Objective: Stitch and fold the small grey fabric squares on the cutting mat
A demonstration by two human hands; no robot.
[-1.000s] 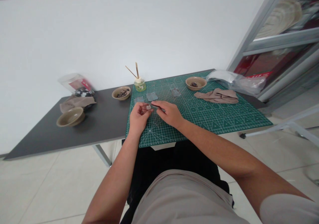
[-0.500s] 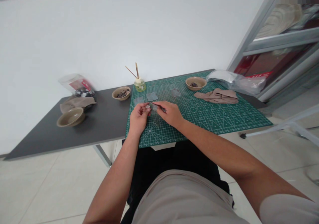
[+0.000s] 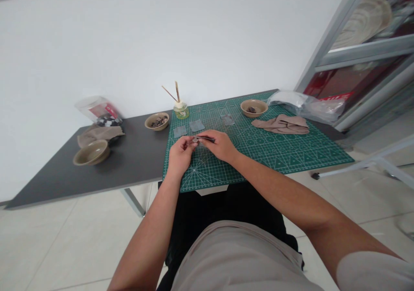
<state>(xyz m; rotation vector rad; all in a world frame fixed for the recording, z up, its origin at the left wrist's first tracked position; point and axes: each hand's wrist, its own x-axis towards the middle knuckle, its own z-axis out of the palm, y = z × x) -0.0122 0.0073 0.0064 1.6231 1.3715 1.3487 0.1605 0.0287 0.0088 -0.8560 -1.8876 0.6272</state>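
A small pale piece (image 3: 195,139) is pinched in the fingertips of the left hand (image 3: 180,155) above the green cutting mat (image 3: 274,148). A thin dark tool (image 3: 207,139) is gripped in the right hand (image 3: 220,146), its tip at the piece. Fine work on it seems underway, so a steady hold and exact tip placement are called for next.

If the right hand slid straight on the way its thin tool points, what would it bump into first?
Probably the small piece pinched in the left hand. The thin tool in the right hand points leftward at it, seemingly touching, though depth is unclear.
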